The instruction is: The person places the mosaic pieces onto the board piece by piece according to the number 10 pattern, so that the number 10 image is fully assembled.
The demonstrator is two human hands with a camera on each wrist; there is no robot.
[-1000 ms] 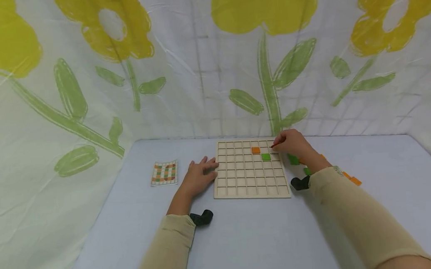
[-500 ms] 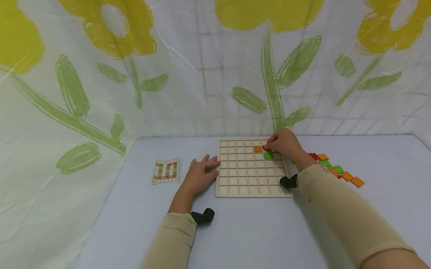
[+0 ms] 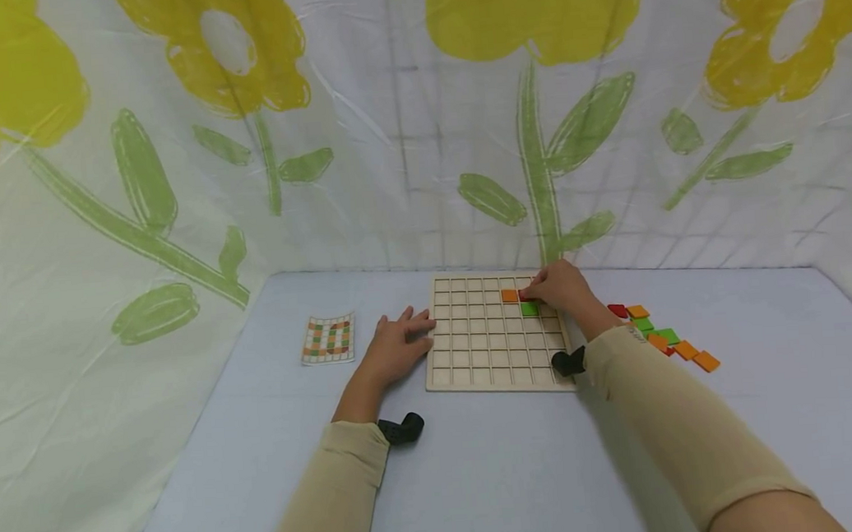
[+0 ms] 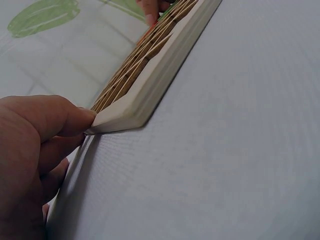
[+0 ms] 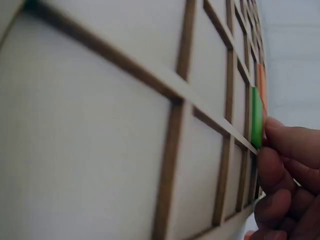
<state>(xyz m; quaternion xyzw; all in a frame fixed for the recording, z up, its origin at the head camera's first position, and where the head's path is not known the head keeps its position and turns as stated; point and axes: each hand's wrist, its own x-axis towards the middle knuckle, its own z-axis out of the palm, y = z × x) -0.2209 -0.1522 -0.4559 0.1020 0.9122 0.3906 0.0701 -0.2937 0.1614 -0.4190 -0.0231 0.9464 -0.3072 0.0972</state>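
A wooden grid board (image 3: 475, 328) lies on the table. Thumb and fingertips of my left hand (image 3: 395, 348) touch its left edge; in the left wrist view the thumb lies on the rim by the near corner. My right hand (image 3: 562, 285) is over the board's far right part and pinches a red tile (image 3: 524, 295), mostly hidden by the fingers. Just left of it an orange tile (image 3: 510, 295) sits in a cell. A green tile (image 3: 530, 310) fills a cell nearer to me; in the right wrist view the right fingertips are right beside this green tile (image 5: 256, 117).
Right of the board lies a loose spread of green, red and orange tiles (image 3: 667, 336), partly hidden by the right arm. To the left is a small card (image 3: 329, 339) printed with a coloured grid. Behind the table hangs a white curtain (image 3: 370, 204) with yellow flowers.
My right hand has moved left with the red tile, from the board's right edge to beside the orange tile, and lowered it there. My left hand has stayed at the left edge.
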